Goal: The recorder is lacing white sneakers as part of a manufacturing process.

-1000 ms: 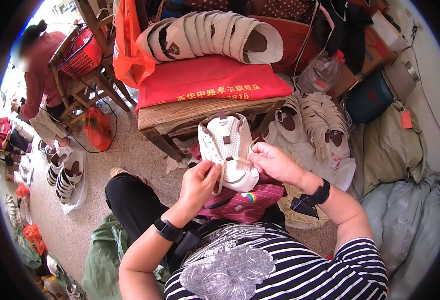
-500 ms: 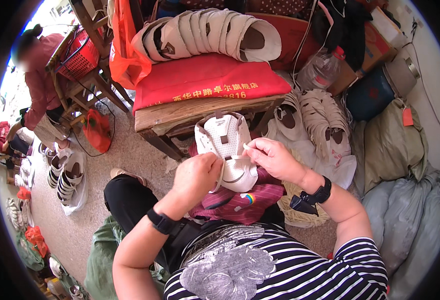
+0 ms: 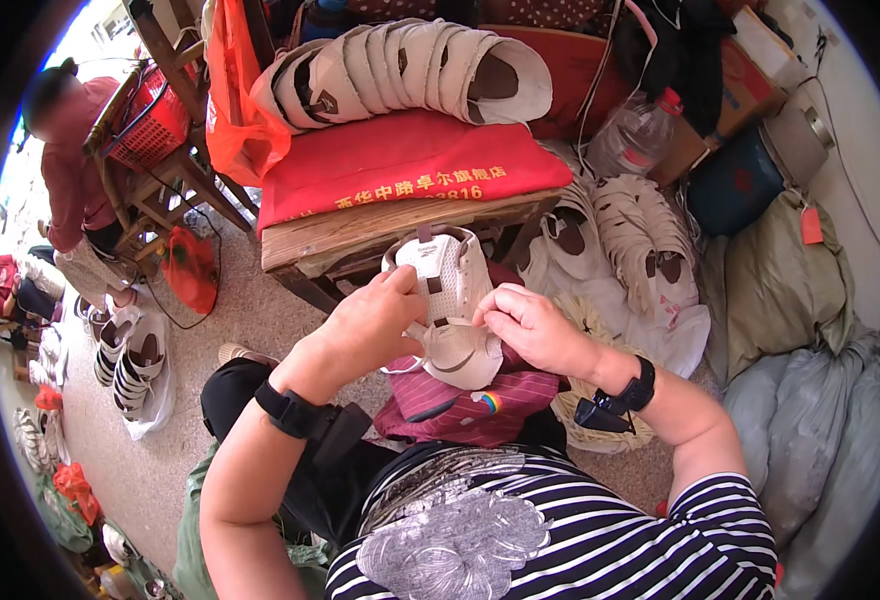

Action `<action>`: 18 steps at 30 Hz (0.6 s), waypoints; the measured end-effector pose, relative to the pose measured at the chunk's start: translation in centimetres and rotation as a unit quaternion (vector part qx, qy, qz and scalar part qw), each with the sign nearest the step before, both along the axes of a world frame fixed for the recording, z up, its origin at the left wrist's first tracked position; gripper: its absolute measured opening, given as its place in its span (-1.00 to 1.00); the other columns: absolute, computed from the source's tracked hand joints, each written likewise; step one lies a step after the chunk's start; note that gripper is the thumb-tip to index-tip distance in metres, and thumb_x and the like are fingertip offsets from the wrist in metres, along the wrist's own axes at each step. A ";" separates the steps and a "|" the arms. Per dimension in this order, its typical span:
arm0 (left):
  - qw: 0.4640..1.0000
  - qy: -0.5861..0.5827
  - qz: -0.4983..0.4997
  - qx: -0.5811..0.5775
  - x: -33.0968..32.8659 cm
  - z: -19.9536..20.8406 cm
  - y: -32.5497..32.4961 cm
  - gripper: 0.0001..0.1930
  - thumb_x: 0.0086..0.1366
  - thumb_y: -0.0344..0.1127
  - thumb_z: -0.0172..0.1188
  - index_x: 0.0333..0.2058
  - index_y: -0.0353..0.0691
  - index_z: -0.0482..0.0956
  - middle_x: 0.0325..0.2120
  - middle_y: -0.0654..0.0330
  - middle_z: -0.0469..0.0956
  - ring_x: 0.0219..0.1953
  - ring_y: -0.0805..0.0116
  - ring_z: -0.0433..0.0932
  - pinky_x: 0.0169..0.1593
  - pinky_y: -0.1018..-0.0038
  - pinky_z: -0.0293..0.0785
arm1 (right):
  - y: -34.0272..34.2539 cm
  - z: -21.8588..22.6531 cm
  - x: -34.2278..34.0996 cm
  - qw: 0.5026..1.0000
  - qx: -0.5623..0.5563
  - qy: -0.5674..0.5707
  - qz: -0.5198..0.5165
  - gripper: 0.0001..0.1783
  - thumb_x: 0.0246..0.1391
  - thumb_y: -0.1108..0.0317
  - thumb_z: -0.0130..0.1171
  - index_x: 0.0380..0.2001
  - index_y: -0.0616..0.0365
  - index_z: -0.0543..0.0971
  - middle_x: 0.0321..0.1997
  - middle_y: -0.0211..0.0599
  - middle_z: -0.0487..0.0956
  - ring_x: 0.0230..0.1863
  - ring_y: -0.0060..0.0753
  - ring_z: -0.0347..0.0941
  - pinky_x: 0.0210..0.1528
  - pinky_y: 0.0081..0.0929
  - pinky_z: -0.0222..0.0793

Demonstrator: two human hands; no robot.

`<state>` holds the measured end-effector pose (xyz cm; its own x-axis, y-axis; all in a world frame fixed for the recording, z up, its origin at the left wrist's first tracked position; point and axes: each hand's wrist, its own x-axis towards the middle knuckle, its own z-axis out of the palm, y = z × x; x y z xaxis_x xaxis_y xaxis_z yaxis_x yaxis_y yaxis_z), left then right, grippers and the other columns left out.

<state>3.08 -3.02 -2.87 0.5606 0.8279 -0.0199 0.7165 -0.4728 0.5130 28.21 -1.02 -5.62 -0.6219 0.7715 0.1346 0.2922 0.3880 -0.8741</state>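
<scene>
Presently, the white shoe upper (image 3: pixel 460 282) sits on striped cloth (image 3: pixel 455 418), beside the near edge of the worktop (image 3: pixel 345 242). Left hand (image 3: pixel 372 318): fingers bent over its left side; right hand (image 3: pixel 538 330): fingers narrow at its right. Whether either grips cannot be determined.

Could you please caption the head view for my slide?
Left hand and right hand at a white shoe upper, above maroon cloth, near a wooden bench.
</scene>
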 end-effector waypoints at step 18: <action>0.967 -0.165 0.194 0.017 2.1 -3.0 -1.1 -0.88 0.12 -0.41 0.28 -0.51 -0.35 0.59 -0.47 0.09 0.46 -0.38 0.23 0.48 -0.32 0.37 0.41 | 2.3 0.1 -1.5 0.983 -0.064 -0.173 0.009 -0.73 0.07 0.20 0.13 -0.51 0.18 0.60 -0.62 -0.13 0.56 -0.55 -0.18 0.53 -0.43 -0.30 0.41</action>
